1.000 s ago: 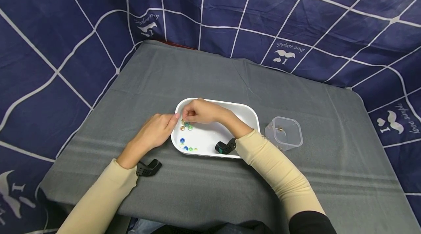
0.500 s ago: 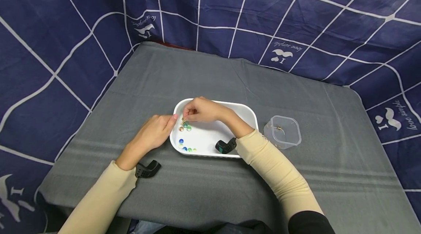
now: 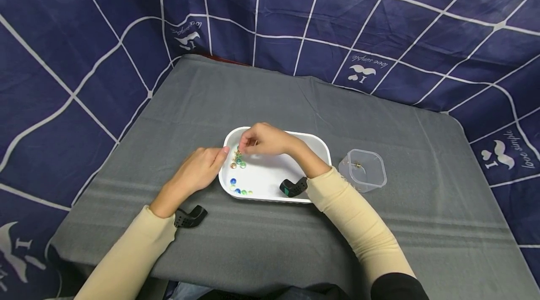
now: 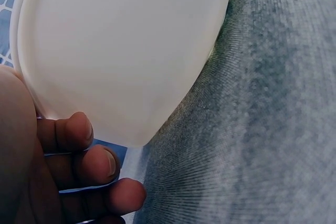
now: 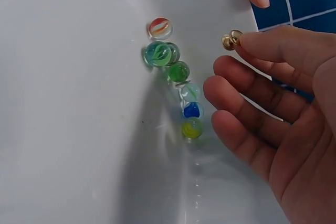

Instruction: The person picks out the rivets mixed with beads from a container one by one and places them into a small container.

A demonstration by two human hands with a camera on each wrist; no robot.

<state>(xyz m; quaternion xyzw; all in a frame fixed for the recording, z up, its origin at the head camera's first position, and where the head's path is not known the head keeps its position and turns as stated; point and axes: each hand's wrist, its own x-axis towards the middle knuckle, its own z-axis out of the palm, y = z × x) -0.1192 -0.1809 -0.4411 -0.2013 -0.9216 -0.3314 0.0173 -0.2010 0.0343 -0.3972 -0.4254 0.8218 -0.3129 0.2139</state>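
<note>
My left hand (image 3: 201, 167) grips the left end of a white tray (image 3: 291, 195), its thumb over the rim. In the left wrist view, curled fingers (image 4: 100, 166) lie by the tray's outer wall (image 4: 126, 66). Inside the tray, my right hand (image 3: 267, 139) pinches a small gold knob-shaped piece (image 5: 231, 39) between thumb and forefinger, with the other fingers loosely curled. Below it, coloured glass marbles (image 5: 178, 72) run in a line, among them a red-and-white marble (image 5: 160, 28). More marbles (image 3: 238, 191) lie along the tray's near left edge.
A clear plastic box (image 3: 369, 171) stands to the right of the tray, with something gold (image 3: 357, 164) inside. Grey cloth (image 3: 270, 98) covers the table. A dark blue gridded curtain (image 3: 312, 14) hangs around it.
My right hand has lifted slightly and shifted right, and more of the marbles near its fingertips show. My left hand keeps its place on the rim.
</note>
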